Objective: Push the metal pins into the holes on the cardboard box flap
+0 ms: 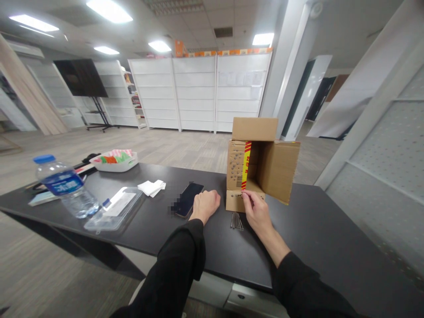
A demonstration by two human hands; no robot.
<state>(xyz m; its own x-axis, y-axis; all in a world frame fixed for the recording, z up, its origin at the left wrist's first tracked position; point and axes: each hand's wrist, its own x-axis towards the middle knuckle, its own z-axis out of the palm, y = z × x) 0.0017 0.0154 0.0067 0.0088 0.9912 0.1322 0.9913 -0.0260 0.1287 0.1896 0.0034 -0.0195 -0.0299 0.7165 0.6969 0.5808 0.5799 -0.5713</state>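
A cardboard box (253, 165) stands on the dark table with its opening towards me and its flaps spread. Several small round metallic dots mark its left flap (233, 165), and a few dark marks show on the lower flap (234, 202). My right hand (257, 212) is at that lower flap, thumb and finger pinched together; whatever is between them is too small to make out. Just below the box lies a bunch of thin metal screws or nails (236, 221). My left hand (206, 206) rests closed in a fist beside a phone (190, 199), its inside hidden.
Left on the table (218, 247) are folded white tissues (151, 188), a clear plastic case (115, 211), a water bottle (68, 185) and a white basket (114, 166) of colourful packets. A perforated partition (391, 150) rises at the right.
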